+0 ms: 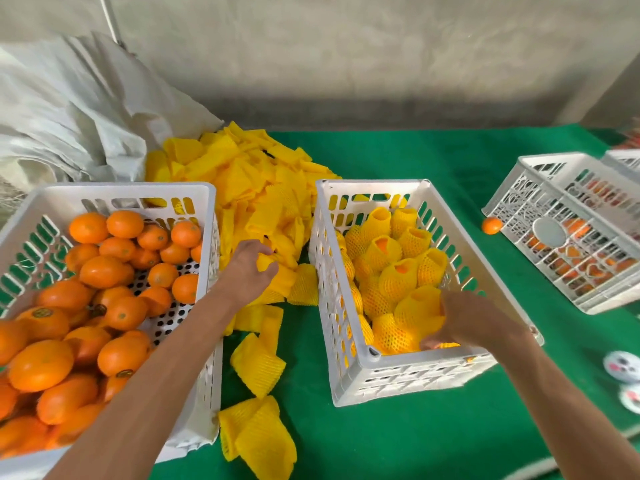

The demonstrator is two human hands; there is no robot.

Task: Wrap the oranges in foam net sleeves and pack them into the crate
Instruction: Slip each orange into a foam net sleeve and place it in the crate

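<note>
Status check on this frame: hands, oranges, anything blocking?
Left hand grips a foam sleeve from the pile. Right hand sets wrapped orange in packing crate. Nothing blocking.

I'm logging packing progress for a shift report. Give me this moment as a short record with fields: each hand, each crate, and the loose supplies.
left hand: grips a yellow foam net sleeve from the sleeve pile
right hand: holds a sleeved orange inside the white plastic packing crate
packing crate: partly filled with sleeved oranges
white plastic supply crate: bare oranges, many left
surface: green cloth table
stray: one bare orange beside a third white crate
</note>
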